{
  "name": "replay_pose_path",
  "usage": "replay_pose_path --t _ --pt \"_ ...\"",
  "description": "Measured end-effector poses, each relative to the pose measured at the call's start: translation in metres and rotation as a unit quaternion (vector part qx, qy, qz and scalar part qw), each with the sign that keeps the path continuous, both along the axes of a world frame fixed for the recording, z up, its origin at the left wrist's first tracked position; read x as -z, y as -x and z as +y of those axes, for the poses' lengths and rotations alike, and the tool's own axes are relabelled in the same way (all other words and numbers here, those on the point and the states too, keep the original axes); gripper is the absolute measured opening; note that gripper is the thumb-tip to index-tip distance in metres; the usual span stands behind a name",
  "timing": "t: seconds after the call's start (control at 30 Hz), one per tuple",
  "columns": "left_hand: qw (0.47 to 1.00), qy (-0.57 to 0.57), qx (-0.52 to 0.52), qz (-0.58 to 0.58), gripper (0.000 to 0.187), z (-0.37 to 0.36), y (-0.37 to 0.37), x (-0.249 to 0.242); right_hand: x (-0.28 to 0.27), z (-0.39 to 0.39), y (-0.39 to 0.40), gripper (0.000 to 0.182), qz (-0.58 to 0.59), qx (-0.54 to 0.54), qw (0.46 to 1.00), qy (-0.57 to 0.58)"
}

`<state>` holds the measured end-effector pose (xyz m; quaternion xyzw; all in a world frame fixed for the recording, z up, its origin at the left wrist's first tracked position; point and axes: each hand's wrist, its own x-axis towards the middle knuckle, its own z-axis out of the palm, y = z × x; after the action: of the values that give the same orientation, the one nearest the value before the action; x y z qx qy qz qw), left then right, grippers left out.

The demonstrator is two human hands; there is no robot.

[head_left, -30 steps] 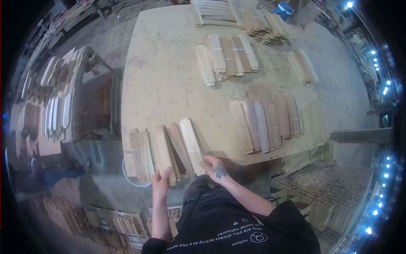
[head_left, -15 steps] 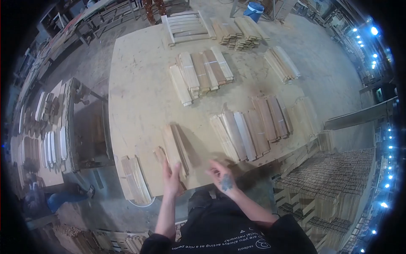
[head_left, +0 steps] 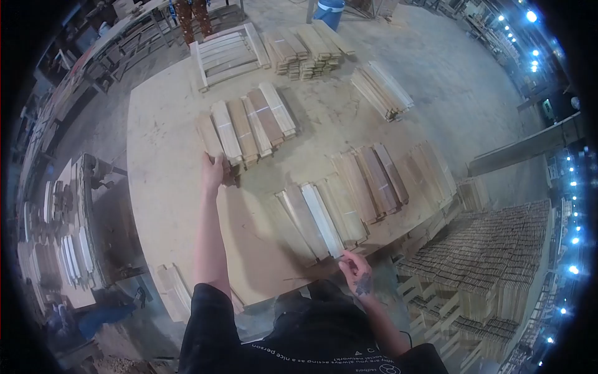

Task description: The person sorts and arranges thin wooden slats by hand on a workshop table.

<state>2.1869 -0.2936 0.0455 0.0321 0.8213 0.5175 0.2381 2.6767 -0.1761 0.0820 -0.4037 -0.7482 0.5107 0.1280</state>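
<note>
My left hand [head_left: 216, 171] reaches forward, its fingers closed around the near end of a bundle of wooden slats [head_left: 208, 134]. That bundle lies at the left side of the middle group of slat bundles [head_left: 246, 134]. My right hand [head_left: 357, 272], with a tattoo on its back, is at the table's near edge. Its thumb and fingers pinch the near end of a white slat bundle [head_left: 322, 219], which lies between browner bundles. Darker brown slats [head_left: 377, 181] lie just right of it. My left forearm hides part of another bundle near the front edge.
At the table's [head_left: 156, 156] far end are a slatted wooden frame [head_left: 230, 53] and stacked slats [head_left: 305, 50]. More bundles lie at the right and the front left corner [head_left: 174, 290]. Large slat stacks [head_left: 479, 249] stand right. A blue cooler [head_left: 328, 14] and a person's legs [head_left: 192, 19] are beyond.
My left hand has left the bundle near the front edge and moved forward to the middle group. My right hand has moved to the white slats' near end. The view has shifted.
</note>
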Motion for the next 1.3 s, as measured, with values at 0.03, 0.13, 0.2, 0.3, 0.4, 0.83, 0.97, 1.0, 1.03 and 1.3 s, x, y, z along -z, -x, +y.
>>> replay_pose_path --t 0.03,0.13,0.2,0.3,0.4,0.83,0.97,1.0,1.03,1.3 --pt "1.000 -0.004 0.018 -0.015 0.068 0.003 -0.001 -0.004 0.001 -0.002 0.002 0.031 -0.006 -0.007 1.000 0.001" --pt "0.999 -0.034 0.005 0.013 0.071 -0.012 -0.002 0.005 0.003 -0.002 0.027 0.034 0.012 -0.072 0.995 -0.063" --pt "0.986 -0.073 -0.078 0.126 0.071 -0.042 -0.021 0.024 0.009 -0.006 0.048 0.044 0.019 -0.120 0.987 -0.105" --pt "0.970 -0.011 -0.128 0.209 0.060 -0.114 -0.088 0.008 0.017 -0.016 0.083 0.054 -0.073 -0.163 0.948 -0.262" --pt "0.948 0.082 -0.240 0.192 0.048 -0.199 -0.176 -0.039 0.024 -0.029 0.108 0.080 -0.129 -0.201 0.930 -0.278" --pt "0.861 0.392 -0.128 0.298 0.057 -0.360 -0.306 0.032 0.052 -0.144 0.119 0.088 -0.089 -0.378 0.863 -0.323" --pt "0.879 0.348 -0.138 0.294 0.058 -0.339 -0.316 0.035 0.042 -0.171 0.119 0.088 -0.068 -0.402 0.872 -0.269" --pt "0.883 0.339 -0.133 0.295 0.059 -0.330 -0.319 0.034 0.041 -0.171 0.119 0.092 -0.067 -0.391 0.881 -0.258" --pt "0.887 0.330 -0.126 0.298 0.059 -0.322 -0.322 0.033 0.041 -0.170 0.120 0.095 -0.066 -0.379 0.890 -0.246" --pt "0.928 0.230 -0.056 0.287 0.066 -0.272 -0.341 0.031 0.051 -0.171 0.109 0.111 -0.064 -0.330 0.922 -0.193"
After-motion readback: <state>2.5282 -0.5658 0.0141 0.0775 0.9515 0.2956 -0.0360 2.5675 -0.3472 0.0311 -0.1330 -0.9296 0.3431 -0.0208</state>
